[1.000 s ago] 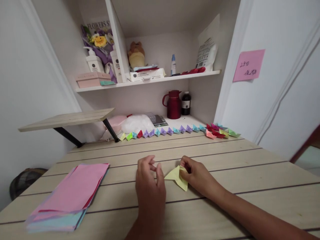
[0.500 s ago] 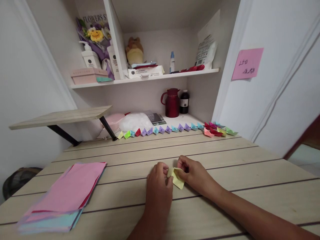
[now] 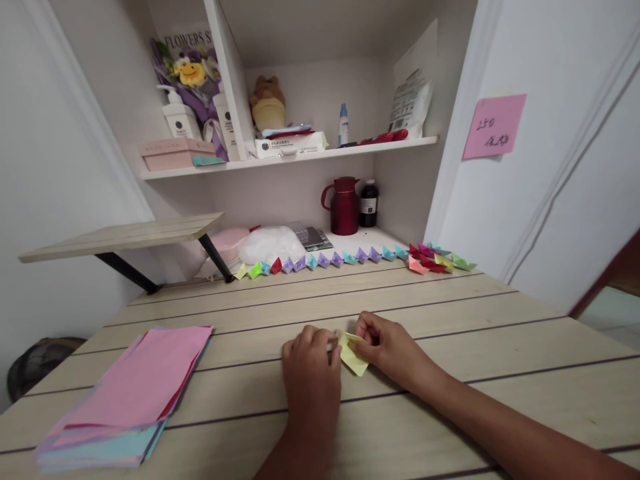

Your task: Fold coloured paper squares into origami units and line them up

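Note:
A small folded piece of yellow paper [image 3: 355, 359] is between my two hands, just above or on the wooden desk. My right hand [image 3: 383, 340] pinches its upper right part between thumb and curled fingers. At the paper's left edge is my left hand [image 3: 313, 353], back upward, fingers bent and the thumb tip against the paper. The undersides of the left fingers are hidden. Beyond the hands, a row of folded paper boats [image 3: 337, 259] in purple, blue, green and red lines the back of the desk. More boats [image 3: 433, 260] cluster at its right end.
A stack of coloured paper sheets [image 3: 145, 380], pink on top, lies at the left. Behind it stands a small raised shelf [image 3: 125, 235] on black legs. A red jug [image 3: 345, 207] and a dark bottle [image 3: 369, 203] stand at the back, below the shelf board [image 3: 350, 148].
My left hand has shifted slightly left and flattened, its fingers less curled. My right hand keeps its pinch, and the yellow paper has barely moved.

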A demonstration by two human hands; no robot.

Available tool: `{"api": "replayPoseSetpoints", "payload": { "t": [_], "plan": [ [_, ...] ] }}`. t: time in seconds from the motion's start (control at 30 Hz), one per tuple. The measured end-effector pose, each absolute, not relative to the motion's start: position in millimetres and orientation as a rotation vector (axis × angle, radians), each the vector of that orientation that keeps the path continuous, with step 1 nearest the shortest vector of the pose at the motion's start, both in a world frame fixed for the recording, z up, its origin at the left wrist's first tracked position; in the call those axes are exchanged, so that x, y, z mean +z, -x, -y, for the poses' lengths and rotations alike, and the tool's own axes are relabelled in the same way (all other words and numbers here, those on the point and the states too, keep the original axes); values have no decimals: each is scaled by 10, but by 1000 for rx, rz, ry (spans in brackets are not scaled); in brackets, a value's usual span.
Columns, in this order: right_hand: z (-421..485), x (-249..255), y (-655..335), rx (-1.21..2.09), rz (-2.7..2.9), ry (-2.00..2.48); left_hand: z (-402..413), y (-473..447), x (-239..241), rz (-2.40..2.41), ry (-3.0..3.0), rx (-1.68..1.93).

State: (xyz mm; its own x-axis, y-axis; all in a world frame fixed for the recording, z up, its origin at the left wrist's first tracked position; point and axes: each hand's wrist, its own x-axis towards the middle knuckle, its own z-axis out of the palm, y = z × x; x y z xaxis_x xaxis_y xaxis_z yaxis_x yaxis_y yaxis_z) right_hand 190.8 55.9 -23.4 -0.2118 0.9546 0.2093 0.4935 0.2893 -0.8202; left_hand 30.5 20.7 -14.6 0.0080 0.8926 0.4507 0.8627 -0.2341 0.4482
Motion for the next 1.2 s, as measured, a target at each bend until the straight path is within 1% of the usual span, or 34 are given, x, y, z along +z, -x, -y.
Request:
{"api": "replayPoseSetpoints", "payload": {
  "t": [0.13,0.23,0.47,0.67,0.83,0.9,1.0,1.13,1.2],
  "plan": [
    [-520,-218,-1895,775,1860,1323,-225,-309,-154,-1884,-2156,1058],
    [-493,-193,-1882,735,1891,1346,-225,-311,-157,-1854,-2193,1003],
    [-471,-102,-1935,716,2027,1266,-211,-272,-198,-1730,-2480,795],
    [-438,28,-2188,1039,2198,1060,-175,-269,-184,-1692,-2900,548],
    [-487,55,-2259,1062,2145,1057,-145,-344,-242,-1591,-3134,570],
    [-501,38,-2242,1018,2140,1082,-117,-377,-278,-1633,-3146,591],
    [-496,15,-2215,829,2205,1162,-65,-367,-262,-1700,-3081,555],
    [-495,-3,-2203,645,2278,1225,-34,-243,-67,-1381,-2891,402],
    [-507,-13,-2197,600,2297,1215,-35,-198,36,-1335,-2823,324]
  ]
}}
